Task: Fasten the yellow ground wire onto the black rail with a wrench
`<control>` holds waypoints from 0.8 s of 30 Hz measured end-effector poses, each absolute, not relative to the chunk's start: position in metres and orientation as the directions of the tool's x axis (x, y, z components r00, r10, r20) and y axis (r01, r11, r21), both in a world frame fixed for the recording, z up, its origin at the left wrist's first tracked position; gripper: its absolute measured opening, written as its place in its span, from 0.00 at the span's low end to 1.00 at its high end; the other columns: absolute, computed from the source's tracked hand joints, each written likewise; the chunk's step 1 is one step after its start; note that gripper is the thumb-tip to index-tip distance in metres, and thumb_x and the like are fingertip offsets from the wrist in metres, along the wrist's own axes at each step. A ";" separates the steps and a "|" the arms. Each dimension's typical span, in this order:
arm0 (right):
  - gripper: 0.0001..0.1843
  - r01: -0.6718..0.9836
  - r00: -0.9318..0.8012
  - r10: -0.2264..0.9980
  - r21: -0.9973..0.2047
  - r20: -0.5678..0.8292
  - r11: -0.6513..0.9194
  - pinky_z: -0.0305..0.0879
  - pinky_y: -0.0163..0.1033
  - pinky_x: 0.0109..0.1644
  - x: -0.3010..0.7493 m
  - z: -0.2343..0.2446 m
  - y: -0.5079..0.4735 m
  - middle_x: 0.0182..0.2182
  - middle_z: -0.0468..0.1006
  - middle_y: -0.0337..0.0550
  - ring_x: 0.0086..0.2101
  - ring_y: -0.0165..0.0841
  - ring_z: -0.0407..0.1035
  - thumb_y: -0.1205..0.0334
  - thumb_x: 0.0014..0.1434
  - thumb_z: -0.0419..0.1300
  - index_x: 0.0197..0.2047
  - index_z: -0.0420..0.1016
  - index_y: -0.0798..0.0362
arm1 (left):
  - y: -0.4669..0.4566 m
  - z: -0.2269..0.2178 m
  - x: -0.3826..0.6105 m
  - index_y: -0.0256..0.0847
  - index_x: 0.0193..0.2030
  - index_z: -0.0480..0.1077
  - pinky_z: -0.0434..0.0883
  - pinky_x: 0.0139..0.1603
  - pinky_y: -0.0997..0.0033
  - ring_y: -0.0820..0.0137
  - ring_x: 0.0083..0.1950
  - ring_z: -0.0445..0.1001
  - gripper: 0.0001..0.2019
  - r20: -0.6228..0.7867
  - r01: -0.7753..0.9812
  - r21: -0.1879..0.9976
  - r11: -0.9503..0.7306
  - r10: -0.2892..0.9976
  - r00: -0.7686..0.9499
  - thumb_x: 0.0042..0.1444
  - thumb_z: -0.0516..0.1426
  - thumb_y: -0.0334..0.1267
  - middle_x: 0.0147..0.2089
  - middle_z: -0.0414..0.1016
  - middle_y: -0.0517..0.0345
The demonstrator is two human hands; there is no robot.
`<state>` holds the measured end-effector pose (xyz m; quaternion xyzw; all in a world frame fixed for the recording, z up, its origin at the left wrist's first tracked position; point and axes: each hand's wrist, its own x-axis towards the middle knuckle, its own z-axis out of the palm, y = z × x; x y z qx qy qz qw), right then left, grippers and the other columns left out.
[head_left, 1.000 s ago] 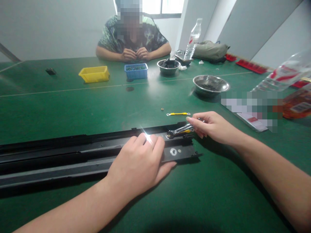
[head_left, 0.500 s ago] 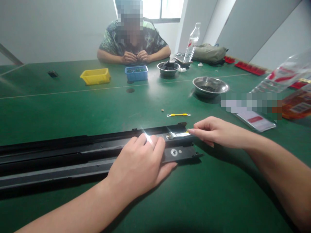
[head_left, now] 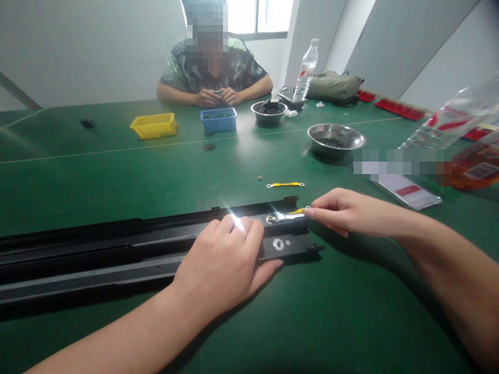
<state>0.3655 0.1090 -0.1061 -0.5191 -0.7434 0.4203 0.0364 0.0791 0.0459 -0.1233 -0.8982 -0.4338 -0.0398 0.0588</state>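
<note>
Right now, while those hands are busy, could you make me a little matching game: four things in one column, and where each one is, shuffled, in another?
Things
1. Left hand
2. Wrench
3. Fully visible yellow wire
4. Blue bin

Places
A. Lying on the green table, just beyond the long black piece
B. Holding small parts, in front of the person opposite
C. Over the long black piece
D. In the fingers of the right hand

Pairs: 1-C, 2-D, 3-A, 4-B

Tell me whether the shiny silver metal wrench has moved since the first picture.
Yes: judged against the long black rail, the wrench has swung, its handle end toward the person, while its head stays about in place.
</note>
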 end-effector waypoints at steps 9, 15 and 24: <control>0.29 0.740 -0.457 0.796 -0.667 -0.396 0.093 0.55 0.37 0.26 0.365 -0.104 0.108 0.17 0.69 0.37 0.20 0.31 0.62 0.38 0.66 0.57 0.24 0.68 0.51 | 0.045 -0.123 0.078 0.41 0.50 0.67 0.69 0.44 0.52 0.53 0.44 0.69 0.24 0.136 0.783 -0.069 -0.618 0.772 0.621 0.68 0.47 0.60 0.42 0.72 0.48; 0.28 0.738 -0.462 0.790 -0.668 -0.403 0.091 0.57 0.37 0.27 0.365 -0.103 0.108 0.17 0.69 0.38 0.20 0.31 0.63 0.37 0.66 0.57 0.25 0.69 0.51 | 0.045 -0.123 0.078 0.40 0.50 0.67 0.69 0.45 0.52 0.53 0.45 0.69 0.24 0.139 0.785 -0.069 -0.615 0.774 0.618 0.68 0.47 0.60 0.42 0.72 0.47; 0.30 0.744 -0.466 0.790 -0.660 -0.399 0.106 0.57 0.37 0.26 0.366 -0.103 0.107 0.17 0.69 0.38 0.21 0.31 0.63 0.36 0.67 0.56 0.24 0.68 0.52 | 0.045 -0.123 0.080 0.41 0.50 0.67 0.69 0.44 0.51 0.53 0.44 0.69 0.24 0.140 0.784 -0.071 -0.617 0.772 0.620 0.68 0.47 0.60 0.42 0.72 0.48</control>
